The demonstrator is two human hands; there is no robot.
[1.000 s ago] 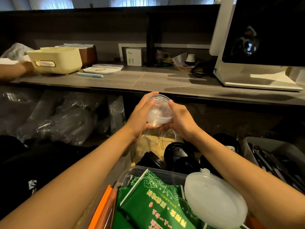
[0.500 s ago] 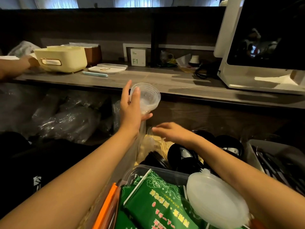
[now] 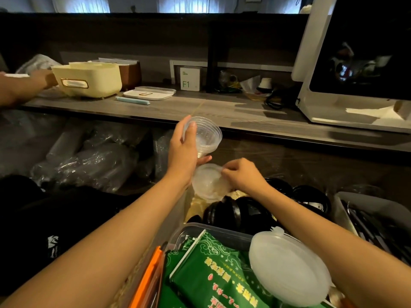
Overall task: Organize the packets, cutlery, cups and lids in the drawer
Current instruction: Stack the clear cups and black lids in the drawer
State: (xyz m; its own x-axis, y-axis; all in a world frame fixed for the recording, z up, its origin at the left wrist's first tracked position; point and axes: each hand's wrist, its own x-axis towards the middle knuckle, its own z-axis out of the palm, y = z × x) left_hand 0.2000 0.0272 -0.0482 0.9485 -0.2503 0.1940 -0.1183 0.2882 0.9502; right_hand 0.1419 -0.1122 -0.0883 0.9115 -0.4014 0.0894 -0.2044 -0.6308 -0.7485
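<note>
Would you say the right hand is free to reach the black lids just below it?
Probably not yet: the right hand is pinching a clear lid. The black lids lie uncovered right beneath its wrist, so nothing else blocks them.

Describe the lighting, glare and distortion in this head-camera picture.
Head view: dim, warm indoor light; backlit curtains glow blue-white at the top. The wide lens bows the counter edge and stretches both forearms. The dark screen shows mirrored reflections. The shelf under the counter, with its plastic-wrapped stacks, sinks into shadow. The clear cups in the left hand catch soft highlights.
</note>
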